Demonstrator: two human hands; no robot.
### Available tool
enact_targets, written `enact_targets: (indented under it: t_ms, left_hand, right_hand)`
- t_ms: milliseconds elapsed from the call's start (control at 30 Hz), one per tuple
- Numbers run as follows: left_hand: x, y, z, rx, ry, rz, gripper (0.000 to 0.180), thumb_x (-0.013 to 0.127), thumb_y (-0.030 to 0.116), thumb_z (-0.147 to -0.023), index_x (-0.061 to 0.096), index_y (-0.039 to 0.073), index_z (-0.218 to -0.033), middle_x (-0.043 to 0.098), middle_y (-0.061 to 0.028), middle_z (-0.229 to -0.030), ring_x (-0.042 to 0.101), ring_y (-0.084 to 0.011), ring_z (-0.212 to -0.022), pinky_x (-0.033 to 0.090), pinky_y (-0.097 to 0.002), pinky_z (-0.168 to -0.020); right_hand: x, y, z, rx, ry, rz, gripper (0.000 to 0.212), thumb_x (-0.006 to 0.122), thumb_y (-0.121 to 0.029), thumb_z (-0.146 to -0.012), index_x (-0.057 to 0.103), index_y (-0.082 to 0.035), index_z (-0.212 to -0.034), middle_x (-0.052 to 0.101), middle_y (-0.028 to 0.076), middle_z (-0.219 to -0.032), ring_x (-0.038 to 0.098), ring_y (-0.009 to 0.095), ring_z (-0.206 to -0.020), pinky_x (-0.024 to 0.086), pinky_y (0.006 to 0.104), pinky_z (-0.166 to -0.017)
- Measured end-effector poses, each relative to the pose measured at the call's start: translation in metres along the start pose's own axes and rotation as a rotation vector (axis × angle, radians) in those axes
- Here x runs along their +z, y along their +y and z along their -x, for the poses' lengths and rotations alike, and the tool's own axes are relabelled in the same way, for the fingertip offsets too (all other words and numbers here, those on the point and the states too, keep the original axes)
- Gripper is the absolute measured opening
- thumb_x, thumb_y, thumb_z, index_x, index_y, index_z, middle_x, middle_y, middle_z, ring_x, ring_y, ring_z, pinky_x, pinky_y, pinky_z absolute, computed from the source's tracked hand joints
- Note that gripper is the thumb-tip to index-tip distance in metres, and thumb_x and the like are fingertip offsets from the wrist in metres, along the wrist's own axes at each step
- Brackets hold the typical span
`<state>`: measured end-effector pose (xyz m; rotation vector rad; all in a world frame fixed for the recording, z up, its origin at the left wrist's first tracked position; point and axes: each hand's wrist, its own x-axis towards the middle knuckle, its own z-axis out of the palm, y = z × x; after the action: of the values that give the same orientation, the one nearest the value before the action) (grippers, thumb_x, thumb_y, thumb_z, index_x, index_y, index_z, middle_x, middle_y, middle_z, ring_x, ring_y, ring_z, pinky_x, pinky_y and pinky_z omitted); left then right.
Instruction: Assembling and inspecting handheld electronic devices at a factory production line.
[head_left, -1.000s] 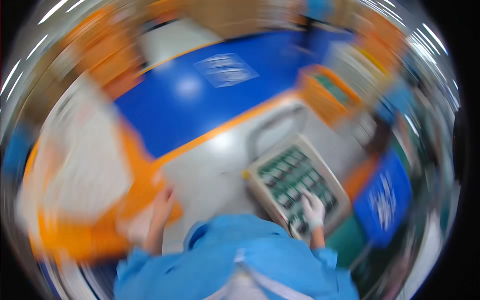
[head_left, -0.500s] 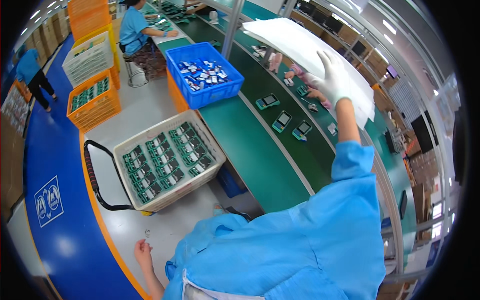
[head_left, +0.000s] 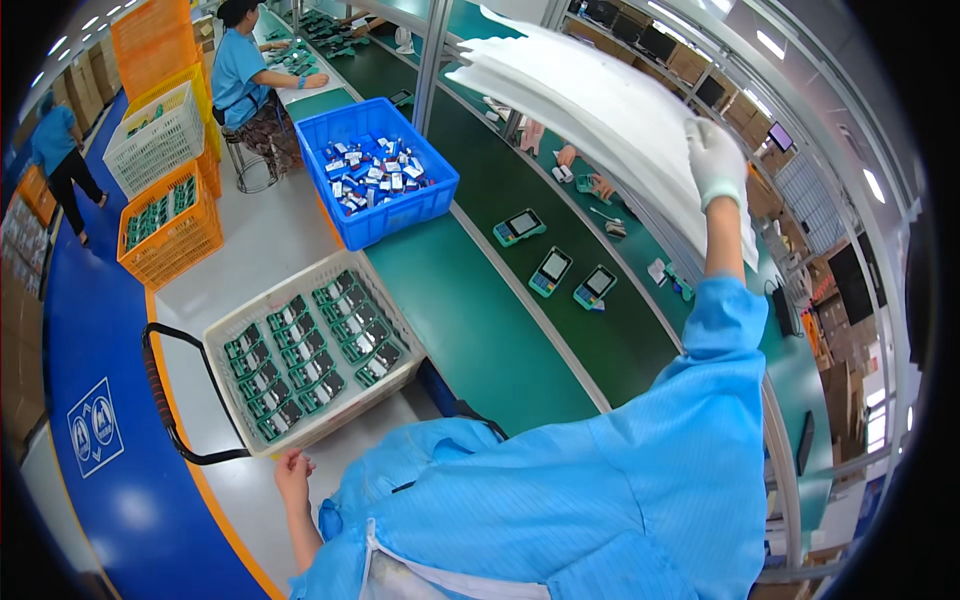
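Note:
High on the right, my right hand, in a white glove, is closed over the edge of a stack of thin white sheets, possibly foam. The sheets lie above the work line, fanned a little at their left end. Low on the left, my bare left hand hangs with its fingers curled and nothing visible in them. Just beyond it stands a cream plastic crate on a cart with a black handle. Rows of green circuit boards with black-and-white parts fill the crate.
A blue bin of small blue-and-white pieces stands on the green bench. Several handheld terminals lie on the dark belt. Metal posts rise beside it. Stacked crates and a seated co-worker are at far left.
My right hand has gone from lying spread on the white sheets to gripping their edge, and the sheets have tilted and fanned. My left hand has moved up slightly, nearer the crate.

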<state>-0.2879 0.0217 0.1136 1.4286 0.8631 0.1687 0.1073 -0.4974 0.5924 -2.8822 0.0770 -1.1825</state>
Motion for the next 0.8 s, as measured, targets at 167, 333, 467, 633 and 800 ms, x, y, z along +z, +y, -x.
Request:
enact_targets:
  t_ms: [167, 333, 467, 633, 800]
  left_hand:
    - [0.055, 0.106, -0.015, 0.050, -0.228, 0.094, 0.028, 0.058, 0.013, -0.091, 0.057, 0.001, -0.116, 0.065, -0.0080, -0.096, 0.062, -0.0135, -0.079, 0.051, -0.0255, -0.072]
    - [0.101, 0.229, 0.007, 0.387, -0.738, 0.432, 0.059, 0.064, 0.030, -0.090, 0.041, 0.000, -0.136, 0.052, -0.0154, -0.126, 0.054, -0.0240, -0.114, 0.046, -0.0370, -0.095]
    - [0.067, 0.198, -0.044, 0.097, -0.442, 0.599, 0.059, 0.056, 0.035, -0.094, 0.037, 0.003, -0.140, 0.045, -0.0152, -0.138, 0.044, -0.0284, -0.126, 0.038, -0.0434, -0.108]
    - [0.002, 0.173, -0.074, 0.404, -0.397, 0.708, 0.055, 0.049, 0.037, -0.097, 0.037, 0.004, -0.140, 0.042, -0.0138, -0.141, 0.040, -0.0307, -0.130, 0.036, -0.0423, -0.109]
    - [-0.063, 0.174, -0.108, -0.222, 0.012, 0.985, 0.057, 0.042, 0.053, -0.096, 0.046, 0.004, -0.124, 0.052, -0.0131, -0.115, 0.051, -0.0261, -0.103, 0.042, -0.0407, -0.092]
  right_hand:
    - [-0.049, -0.079, 0.058, -0.441, 0.205, -0.235, 0.019, 0.062, -0.016, -0.085, 0.069, -0.009, -0.101, 0.068, 0.011, -0.097, 0.063, 0.028, -0.089, 0.050, 0.0368, -0.082]
    - [-0.022, -0.222, 0.154, -0.862, -0.145, -0.472, 0.019, 0.063, -0.010, -0.075, 0.064, -0.009, -0.094, 0.063, 0.008, -0.099, 0.061, 0.026, -0.093, 0.050, 0.0388, -0.082]
    - [0.030, -0.290, 0.229, -1.112, -0.362, -0.592, 0.016, 0.060, -0.014, -0.073, 0.062, -0.010, -0.088, 0.062, 0.004, -0.098, 0.060, 0.021, -0.095, 0.046, 0.0385, -0.093]
    - [0.111, -0.342, 0.297, -1.175, -0.640, -0.560, 0.017, 0.058, -0.012, -0.075, 0.063, -0.011, -0.092, 0.062, 0.002, -0.104, 0.057, 0.020, -0.103, 0.037, 0.0398, -0.106]
    - [0.178, -0.396, 0.357, -1.305, -0.667, -0.792, 0.016, 0.058, -0.011, -0.074, 0.063, -0.011, -0.090, 0.061, 0.003, -0.106, 0.057, 0.021, -0.103, 0.037, 0.0417, -0.107]
